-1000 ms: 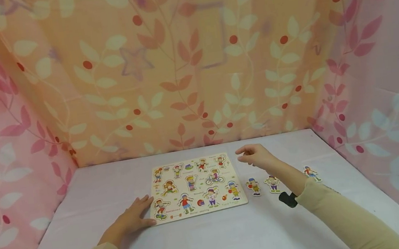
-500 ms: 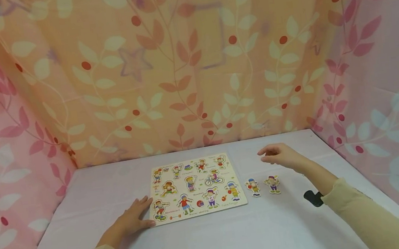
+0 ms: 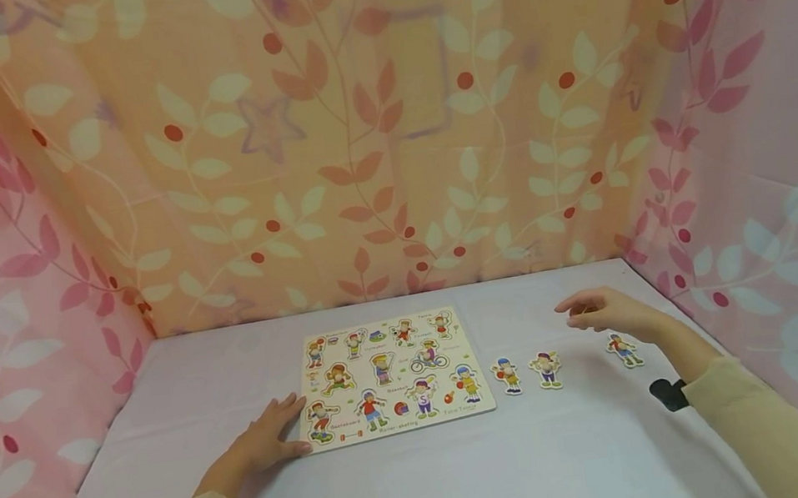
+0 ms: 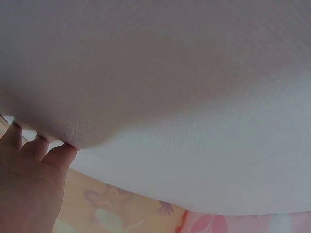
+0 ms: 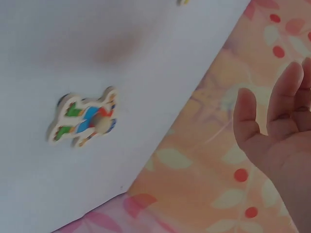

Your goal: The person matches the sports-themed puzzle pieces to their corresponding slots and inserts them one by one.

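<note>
A pale wooden puzzle board (image 3: 448, 377) printed with children playing sports lies flat in the head view. My left hand (image 3: 268, 434) rests along its left edge, fingers relaxed. Right of the board lie three loose knobbed puzzle pieces: a blue-capped child in yellow (image 3: 507, 375), a child in purple trousers (image 3: 547, 369), and a skater in a red top and blue shorts (image 3: 623, 350). My right hand (image 3: 607, 312) hovers just beyond the skater piece, loosely curled around nothing. In the right wrist view, the skater piece (image 5: 85, 119) shows its round knob, apart from the fingertips.
A white cloth (image 3: 416, 491) covers the table. Floral curtains (image 3: 372, 160) stand along the back and both sides. A black device (image 3: 666, 395) sits at the right wrist. Only white cloth and my left fingers show clearly in the left wrist view.
My right hand has moved rightward, away from the board and past the loose pieces to the skater piece, which shows again after being hidden. My left hand has stayed at the board's edge.
</note>
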### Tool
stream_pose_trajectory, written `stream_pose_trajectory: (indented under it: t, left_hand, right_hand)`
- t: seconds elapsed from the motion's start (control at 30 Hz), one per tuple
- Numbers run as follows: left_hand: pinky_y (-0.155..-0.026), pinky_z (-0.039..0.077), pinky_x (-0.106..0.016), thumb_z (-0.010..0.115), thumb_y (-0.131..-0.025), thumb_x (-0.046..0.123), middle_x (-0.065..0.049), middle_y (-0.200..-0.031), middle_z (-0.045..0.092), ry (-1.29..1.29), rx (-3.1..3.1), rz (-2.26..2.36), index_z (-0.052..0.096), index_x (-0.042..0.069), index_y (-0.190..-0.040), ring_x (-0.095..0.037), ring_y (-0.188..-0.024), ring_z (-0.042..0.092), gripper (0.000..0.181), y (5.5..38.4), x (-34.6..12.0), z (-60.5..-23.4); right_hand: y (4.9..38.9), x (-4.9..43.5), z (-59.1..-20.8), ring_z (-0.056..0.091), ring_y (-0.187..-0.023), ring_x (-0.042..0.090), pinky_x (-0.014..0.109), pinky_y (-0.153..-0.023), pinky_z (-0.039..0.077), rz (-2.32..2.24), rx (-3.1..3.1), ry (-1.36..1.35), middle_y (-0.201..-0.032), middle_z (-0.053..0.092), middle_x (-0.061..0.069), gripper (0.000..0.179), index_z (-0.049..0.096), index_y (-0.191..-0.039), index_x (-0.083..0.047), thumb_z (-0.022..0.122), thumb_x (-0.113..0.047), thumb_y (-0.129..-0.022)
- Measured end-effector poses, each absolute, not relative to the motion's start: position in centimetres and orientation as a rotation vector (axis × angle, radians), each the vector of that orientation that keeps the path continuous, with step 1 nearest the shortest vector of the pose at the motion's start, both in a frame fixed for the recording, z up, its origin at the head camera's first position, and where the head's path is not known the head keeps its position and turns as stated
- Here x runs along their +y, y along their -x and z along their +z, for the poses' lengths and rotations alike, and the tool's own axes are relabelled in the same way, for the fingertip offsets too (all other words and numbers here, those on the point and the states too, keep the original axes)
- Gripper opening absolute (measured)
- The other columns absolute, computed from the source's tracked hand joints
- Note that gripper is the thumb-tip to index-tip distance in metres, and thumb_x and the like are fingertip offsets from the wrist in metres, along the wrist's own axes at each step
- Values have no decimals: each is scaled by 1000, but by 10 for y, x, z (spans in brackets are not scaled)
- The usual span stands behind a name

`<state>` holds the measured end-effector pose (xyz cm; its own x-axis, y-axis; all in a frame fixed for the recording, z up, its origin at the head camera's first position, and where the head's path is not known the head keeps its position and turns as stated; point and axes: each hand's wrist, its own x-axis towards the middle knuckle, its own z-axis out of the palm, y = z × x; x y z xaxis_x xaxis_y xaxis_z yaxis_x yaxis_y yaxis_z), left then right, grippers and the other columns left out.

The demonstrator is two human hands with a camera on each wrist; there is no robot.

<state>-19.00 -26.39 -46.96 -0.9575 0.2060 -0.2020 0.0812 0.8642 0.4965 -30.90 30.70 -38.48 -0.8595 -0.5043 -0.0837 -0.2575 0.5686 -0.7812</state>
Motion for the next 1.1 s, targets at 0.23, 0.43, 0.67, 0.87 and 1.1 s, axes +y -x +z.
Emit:
stream_pose_trajectory:
  t: [0.23,0.43,0.67,0.87,1.1]
  left_hand:
    - [-104,11,-75,75,-79,44,-29,-152,26,-260,2802,737,38,-3,-145,-55,-139,12,90,189,-264,-470]
    - [-105,11,-75,76,-78,45,-29,-152,26,-251,2808,739,38,-2,-145,-54,-139,12,91,190,-265,-470]
    - [-106,10,-74,76,-79,43,-29,-153,26,-230,2803,751,37,-3,-146,-54,-139,12,90,188,-264,-470]
    - [-104,12,-75,76,-80,40,-30,-152,27,-254,2813,759,38,-4,-145,-55,-138,13,88,187,-264,-469]
    - [-104,12,-75,76,-80,40,-29,-152,27,-257,2810,770,38,-3,-145,-55,-139,13,87,186,-264,-468]
  right_hand:
    - [312,338,-397,52,-96,39,47,-81,52,-1204,2465,562,-105,59,16,45,54,-129,8,63,-20,-94]
    - [311,357,-409,54,-99,36,51,-86,51,-1211,2452,482,-108,57,19,49,51,-131,10,64,-21,-94]
    - [311,377,-425,54,-100,31,47,-87,52,-1233,2428,399,-112,56,17,46,49,-132,11,61,-16,-96]
    - [309,394,-440,51,-102,27,37,-85,51,-1202,2434,266,-119,52,18,51,47,-135,8,62,-21,-96]
    - [314,402,-454,46,-92,23,30,-71,43,-1236,2416,104,-105,52,10,47,55,-132,3,66,-24,-94]
